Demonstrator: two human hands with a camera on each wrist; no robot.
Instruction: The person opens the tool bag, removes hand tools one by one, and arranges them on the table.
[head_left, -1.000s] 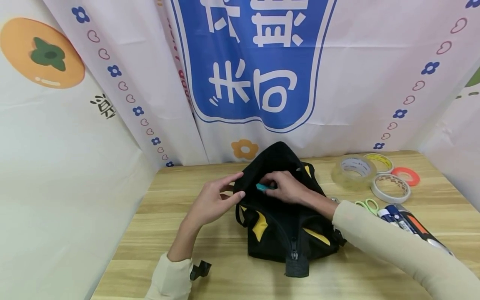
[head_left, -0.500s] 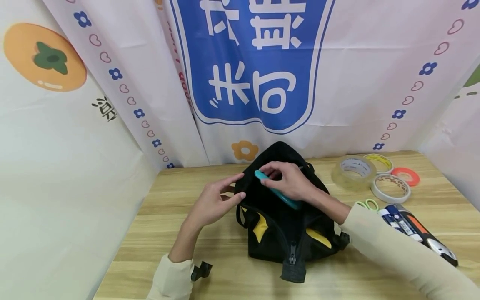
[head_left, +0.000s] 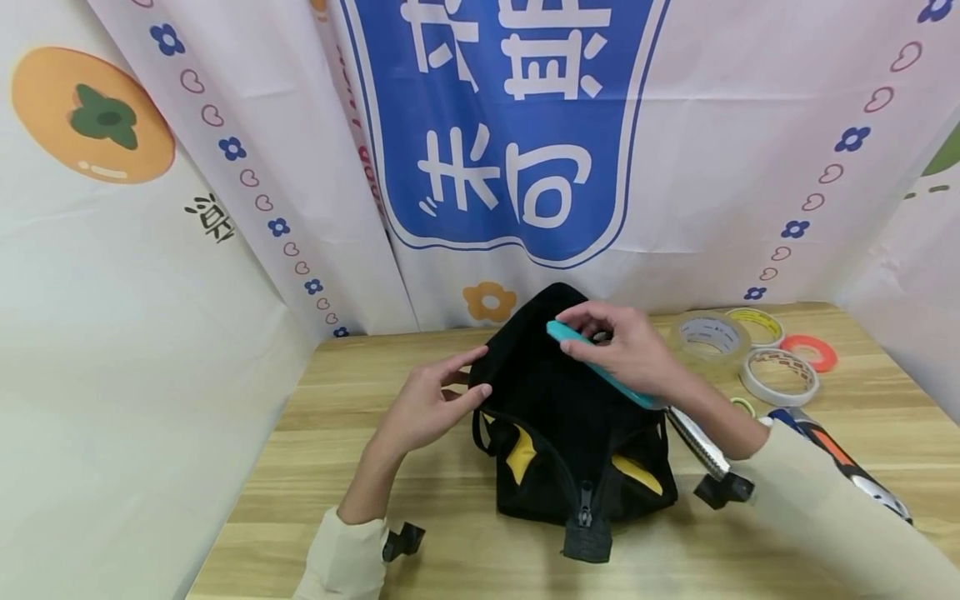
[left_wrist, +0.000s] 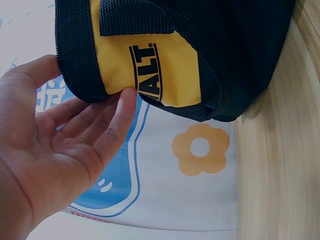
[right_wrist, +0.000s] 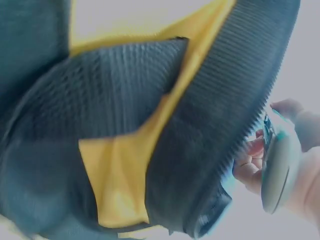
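A black-and-yellow tool bag (head_left: pixel 585 467) stands on the wooden table with its zipped mouth gaping. My left hand (head_left: pixel 435 404) holds the bag's left rim. In the left wrist view, the thumb lies at the zipper edge and the fingers at the yellow panel (left_wrist: pixel 180 65). Above the bag's right side, my right hand (head_left: pixel 633 346) grips a long teal object with rounded ends (head_left: pixel 618 382) between thumb and fingers. In the right wrist view, this teal object (right_wrist: pixel 282 165) is just beyond the bag's zipper edge (right_wrist: pixel 245 130); its exact kind I cannot tell.
Several rolls of tape (head_left: pixel 780 375) lie at the back right. Nearer are green-handled scissors (head_left: pixel 744 406), partly hidden, and a grey-orange-black tool (head_left: pixel 843 458). A silver strip with a ridged edge (head_left: pixel 699 442) shows under the right forearm. A printed cloth (head_left: pixel 712 192) hangs behind the table.
My right hand has risen out of the bag and moved right, bringing the teal object up with it. The silver strip has come into sight. My left hand has stayed at the rim.
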